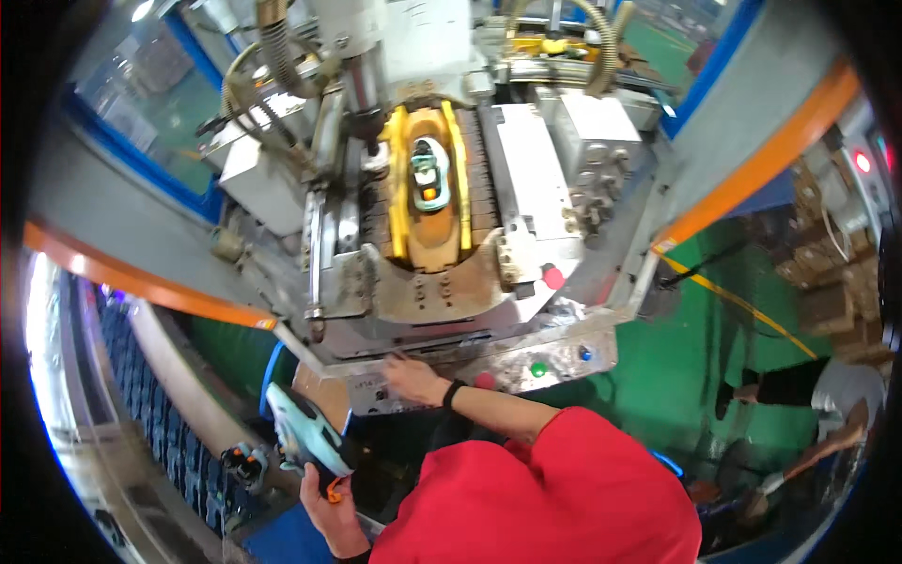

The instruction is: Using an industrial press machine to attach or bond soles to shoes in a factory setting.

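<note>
At the lower left, my left hand (pixel 329 515) is closed on the heel end of a light blue-green shoe (pixel 305 428), with orange near its heel. The shoe points up and away, clear of the machine. My right hand (pixel 413 380) lies over the front panel (pixel 507 369) of the machine, its fingers loosely stretched toward the left and slightly blurred. I see nothing held in it. Ahead, a second shoe (pixel 429 176), pale blue with orange, sits in a yellow cradle (pixel 398 207) in the middle of the machine.
Green (pixel 538 369) and blue (pixel 585 353) buttons are on the front panel, and a red knob (pixel 552 276) is above it. Orange-edged guards (pixel 752 160) flank the machine. A conveyor (pixel 164 414) runs along the left. Another person's dark sleeve (pixel 794 383) shows at the right.
</note>
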### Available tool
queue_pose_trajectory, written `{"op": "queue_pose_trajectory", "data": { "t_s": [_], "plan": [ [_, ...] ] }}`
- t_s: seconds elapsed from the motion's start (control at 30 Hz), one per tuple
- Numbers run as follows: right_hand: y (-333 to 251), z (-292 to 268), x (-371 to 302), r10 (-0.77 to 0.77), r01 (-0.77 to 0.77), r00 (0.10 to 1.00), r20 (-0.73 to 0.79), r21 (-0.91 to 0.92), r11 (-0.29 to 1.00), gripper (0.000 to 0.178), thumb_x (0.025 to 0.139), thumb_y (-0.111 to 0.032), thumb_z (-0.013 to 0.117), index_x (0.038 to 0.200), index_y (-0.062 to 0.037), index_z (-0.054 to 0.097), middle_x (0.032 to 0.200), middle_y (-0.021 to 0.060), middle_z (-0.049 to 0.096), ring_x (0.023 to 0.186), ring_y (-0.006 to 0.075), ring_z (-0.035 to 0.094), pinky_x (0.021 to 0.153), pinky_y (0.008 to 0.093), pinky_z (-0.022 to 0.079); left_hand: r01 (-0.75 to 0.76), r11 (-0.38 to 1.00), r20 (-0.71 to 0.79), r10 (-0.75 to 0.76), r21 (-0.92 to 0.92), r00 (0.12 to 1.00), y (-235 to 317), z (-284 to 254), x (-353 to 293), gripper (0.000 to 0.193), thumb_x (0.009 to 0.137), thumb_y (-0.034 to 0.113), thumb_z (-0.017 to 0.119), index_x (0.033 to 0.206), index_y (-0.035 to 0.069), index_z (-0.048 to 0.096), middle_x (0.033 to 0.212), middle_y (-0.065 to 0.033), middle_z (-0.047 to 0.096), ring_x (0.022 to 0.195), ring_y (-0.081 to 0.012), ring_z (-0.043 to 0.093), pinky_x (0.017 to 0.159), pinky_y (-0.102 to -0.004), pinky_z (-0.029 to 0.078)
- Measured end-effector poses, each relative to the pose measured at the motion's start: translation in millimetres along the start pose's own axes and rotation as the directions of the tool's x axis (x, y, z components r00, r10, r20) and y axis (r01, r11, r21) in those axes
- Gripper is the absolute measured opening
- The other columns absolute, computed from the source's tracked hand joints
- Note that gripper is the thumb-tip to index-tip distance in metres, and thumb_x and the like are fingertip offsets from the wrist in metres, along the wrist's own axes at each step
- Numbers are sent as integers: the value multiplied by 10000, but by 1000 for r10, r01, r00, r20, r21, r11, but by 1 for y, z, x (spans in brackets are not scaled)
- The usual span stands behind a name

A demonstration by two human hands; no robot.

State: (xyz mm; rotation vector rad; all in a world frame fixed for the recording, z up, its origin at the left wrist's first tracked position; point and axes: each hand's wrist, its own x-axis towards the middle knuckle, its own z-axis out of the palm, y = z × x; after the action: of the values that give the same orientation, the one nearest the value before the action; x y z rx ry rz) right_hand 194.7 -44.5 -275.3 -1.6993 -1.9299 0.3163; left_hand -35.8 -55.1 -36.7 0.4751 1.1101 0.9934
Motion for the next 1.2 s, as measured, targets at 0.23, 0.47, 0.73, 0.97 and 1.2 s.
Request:
{"op": "queue_pose_trajectory", "data": {
  "t_s": [0.23, 0.47, 0.73, 0.97, 1.2],
  "plan": [
    [9, -2, -14, 198, -213, 975, 98, 170, 962, 275, 898, -148, 464, 1141, -57, 554, 1113, 207, 544, 1096, 390, 546, 869, 476, 500, 32, 999, -4, -32, 35, 999, -16, -7, -22, 253, 936, 220, 599, 1104, 30, 612, 1070, -108, 676, 988, -256, 654, 849, -441, 525],
    [-19, -306, 95, 109, 247, 653, -750, 347, 905, 135, 810, -47, 680, 900, -35, 580, 833, 69, 611, 724, 229, 606, 647, 317, 493, -45, 994, -103, 34, -100, 994, -26, -18, -32, 250, 919, 172, 618, 1091, -6, 583, 1031, -116, 660, 940, -260, 658, 807, -432, 543],
    [54, -506, 237, 60, 264, 523, -850, 229, 937, 344, 759, -152, 747, 1035, 13, 627, 890, 97, 679, 784, 182, 644, 679, 328, 517, -11, 989, -135, -9, -144, 991, -46, -10, -27, 252, 931, 151, 589, 1121, -15, 586, 1050, -122, 664, 965, -271, 657, 812, -448, 543],
    [72, -499, 254, 58, 302, 471, -880, 222, 927, 364, 785, -212, 745, 1079, -18, 654, 925, 122, 697, 822, 213, 658, 723, 354, 530, -3, 989, -45, -3, -150, 999, -61, -21, -44, 325, 929, 167, 586, 1213, 16, 539, 1154, -130, 637, 1078, -294, 609, 941, -495, 485],
    [192, -516, 286, 33, 37, 816, -577, 109, 993, 457, 872, -411, 655, 1027, 13, 586, 890, 135, 642, 769, 224, 610, 621, 318, 458, -61, 984, -279, 12, -167, 960, -65, -58, -92, 277, 923, 155, 618, 1167, 25, 597, 1059, -91, 652, 955, -206, 637, 825, -404, 527]
  ]
}}
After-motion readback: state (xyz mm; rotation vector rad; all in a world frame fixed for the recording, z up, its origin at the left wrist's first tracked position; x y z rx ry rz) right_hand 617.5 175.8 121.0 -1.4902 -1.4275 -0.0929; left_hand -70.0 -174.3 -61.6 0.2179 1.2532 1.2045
